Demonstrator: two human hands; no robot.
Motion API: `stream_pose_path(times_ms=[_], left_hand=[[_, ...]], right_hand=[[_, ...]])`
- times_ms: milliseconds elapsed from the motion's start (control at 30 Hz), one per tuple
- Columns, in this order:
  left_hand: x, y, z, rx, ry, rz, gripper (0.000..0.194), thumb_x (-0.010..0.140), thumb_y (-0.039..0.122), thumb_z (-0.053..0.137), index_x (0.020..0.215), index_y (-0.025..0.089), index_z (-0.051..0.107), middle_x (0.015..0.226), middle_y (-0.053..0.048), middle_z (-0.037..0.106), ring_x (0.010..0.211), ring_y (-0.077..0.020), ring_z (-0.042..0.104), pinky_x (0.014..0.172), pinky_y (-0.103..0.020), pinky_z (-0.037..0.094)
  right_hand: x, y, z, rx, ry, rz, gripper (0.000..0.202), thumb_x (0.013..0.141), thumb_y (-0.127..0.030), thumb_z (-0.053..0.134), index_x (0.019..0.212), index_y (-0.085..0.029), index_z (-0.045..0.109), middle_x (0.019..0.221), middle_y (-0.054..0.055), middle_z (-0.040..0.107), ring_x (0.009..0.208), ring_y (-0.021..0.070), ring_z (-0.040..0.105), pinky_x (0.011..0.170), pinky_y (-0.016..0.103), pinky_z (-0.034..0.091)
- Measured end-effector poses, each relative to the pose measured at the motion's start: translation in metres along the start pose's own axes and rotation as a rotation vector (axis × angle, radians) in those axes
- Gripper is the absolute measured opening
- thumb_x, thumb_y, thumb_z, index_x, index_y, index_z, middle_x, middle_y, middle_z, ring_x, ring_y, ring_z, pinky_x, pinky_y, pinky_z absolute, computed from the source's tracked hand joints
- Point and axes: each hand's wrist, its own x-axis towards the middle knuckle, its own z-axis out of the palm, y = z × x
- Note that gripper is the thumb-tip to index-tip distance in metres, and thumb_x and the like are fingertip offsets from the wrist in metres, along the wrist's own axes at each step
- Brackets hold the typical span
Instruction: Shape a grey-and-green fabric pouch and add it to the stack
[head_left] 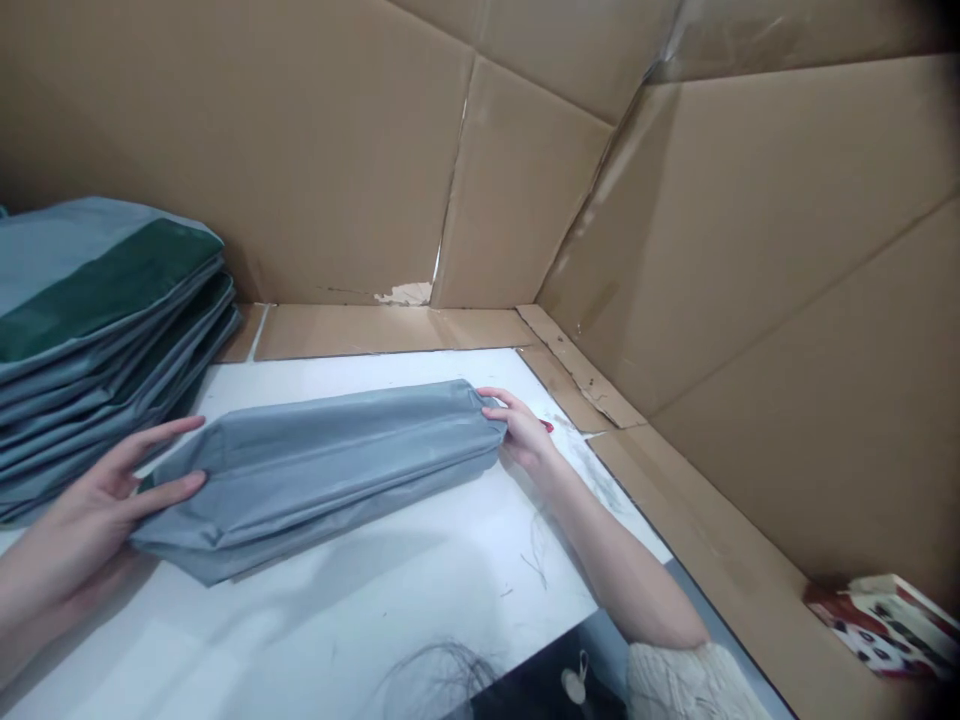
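Observation:
A folded piece of grey fabric [337, 450], long and narrow with several layers along its near edge, is stretched between my two hands just over the white table. My left hand [112, 500] grips its left end, thumb and fingers on either side. At the far right end, my right hand [525, 425] pinches the fabric's corner between thumb and fingers. A small red item [547, 426] shows beside the right hand, too small to name. Close to my left hand rises a stack of folded grey and green fabric pieces [112, 290].
Brown cardboard walls [337, 150] enclose the back and right of the white table [360, 620]. Loose dark threads [534, 560] lie on its surface. A small box with a panda picture [885, 635] sits on the cardboard ledge at the lower right.

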Motion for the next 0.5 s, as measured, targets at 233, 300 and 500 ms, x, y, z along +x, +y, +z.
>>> stream_pose_path(times_ms=[233, 300, 500], left_hand=[[-0.009, 0.006, 0.01, -0.27, -0.053, -0.226, 0.058, 0.064, 0.039, 0.067, 0.118, 0.038, 0.047, 0.103, 0.004, 0.065, 0.069, -0.0093, 0.062, 0.055, -0.015, 0.052], [-0.009, 0.0, 0.006, -0.19, -0.039, -0.086, 0.056, 0.067, 0.043, 0.063, 0.12, 0.034, 0.046, 0.115, 0.001, 0.06, 0.08, -0.0127, 0.062, 0.06, -0.016, 0.053], [-0.019, 0.0, -0.001, 0.593, 0.037, 0.382, 0.042, 0.084, 0.037, 0.038, 0.122, 0.021, 0.047, 0.139, -0.007, 0.036, 0.126, -0.0254, 0.037, 0.106, -0.043, 0.033]], right_hand=[[0.001, 0.008, -0.003, -0.191, -0.131, -0.066, 0.039, 0.069, -0.029, 0.058, 0.107, -0.022, 0.051, 0.09, 0.002, 0.058, 0.066, 0.0111, 0.054, 0.056, 0.022, 0.041], [-0.001, 0.012, -0.005, -0.341, -0.16, -0.115, 0.041, 0.075, -0.034, 0.051, 0.114, -0.023, 0.044, 0.093, 0.004, 0.059, 0.069, 0.0136, 0.056, 0.059, 0.026, 0.044], [-0.018, 0.002, 0.001, -0.832, -0.004, -0.394, 0.04, 0.077, -0.034, 0.052, 0.114, -0.02, 0.05, 0.131, 0.015, 0.038, 0.119, 0.0301, 0.037, 0.096, 0.05, 0.03]])
